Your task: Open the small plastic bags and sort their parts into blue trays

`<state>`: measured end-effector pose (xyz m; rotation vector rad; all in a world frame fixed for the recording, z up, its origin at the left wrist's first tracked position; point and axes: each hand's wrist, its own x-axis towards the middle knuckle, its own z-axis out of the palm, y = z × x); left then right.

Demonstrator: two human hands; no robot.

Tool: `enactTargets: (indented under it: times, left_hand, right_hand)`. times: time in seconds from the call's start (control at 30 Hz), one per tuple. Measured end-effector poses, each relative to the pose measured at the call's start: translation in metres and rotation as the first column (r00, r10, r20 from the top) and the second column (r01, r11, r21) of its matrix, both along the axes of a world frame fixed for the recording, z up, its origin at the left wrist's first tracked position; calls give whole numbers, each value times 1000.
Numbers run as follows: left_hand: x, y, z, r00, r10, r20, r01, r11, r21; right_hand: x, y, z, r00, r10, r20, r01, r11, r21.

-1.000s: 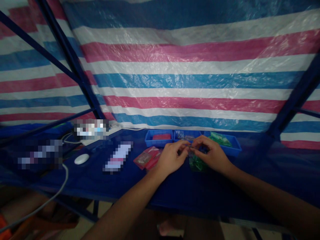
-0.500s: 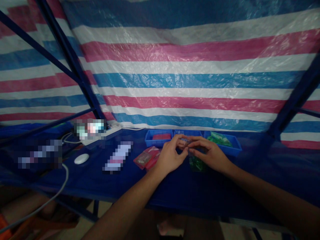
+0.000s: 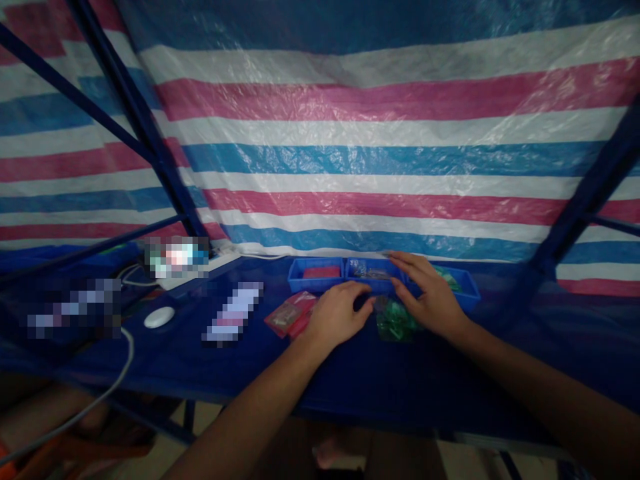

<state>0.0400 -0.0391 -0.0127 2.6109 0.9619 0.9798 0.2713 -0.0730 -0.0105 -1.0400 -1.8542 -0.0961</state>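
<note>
My left hand [image 3: 343,312] hovers low over the table, fingers curved and thumb apart, with nothing visible between them. Beside its wrist lie pink-edged plastic bags [image 3: 289,315], partly covered by the hand. My right hand [image 3: 431,297] is open, its fingers spread over the right end of the middle blue bin [image 3: 381,285]. Small clear packets [image 3: 367,271] lie in that bin. Below the right palm, a green plastic bag [image 3: 395,321] rests on the table.
A left blue bin [image 3: 316,285] holds something pink; a right blue bin [image 3: 471,293] holds green packets. Leftward lie a white mouse-shaped object [image 3: 159,317], a blurred-out flat item [image 3: 233,313] and a white cable [image 3: 131,357]. Blue frame posts [image 3: 173,190] and striped sheeting stand behind.
My hands were together, fingertips meeting around a small clear item. They have since parted: the right moved right and up to the middle bin, and the left lowered slightly.
</note>
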Motion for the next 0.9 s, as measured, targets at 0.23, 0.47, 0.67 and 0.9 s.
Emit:
enactTargets:
  times: [0.23, 0.47, 0.67, 0.9]
  left_hand:
    - [0, -2, -6, 964, -175, -198, 183, 983, 24]
    - [-1, 4, -4, 956, -198, -215, 201, 980, -9]
    - [0, -1, -5, 947, -238, -216, 254, 966, 49]
    - [1, 1, -9, 930, -220, -295, 240, 970, 35]
  right_hand:
    - [8, 13, -13, 985, 35, 168, -23, 997, -73]
    - [5, 5, -3, 996, -3, 89, 6, 999, -37]
    - [2, 4, -4, 995, 22, 96, -22, 1000, -8]
    - [2, 5, -9, 994, 49, 98, -47, 999, -22]
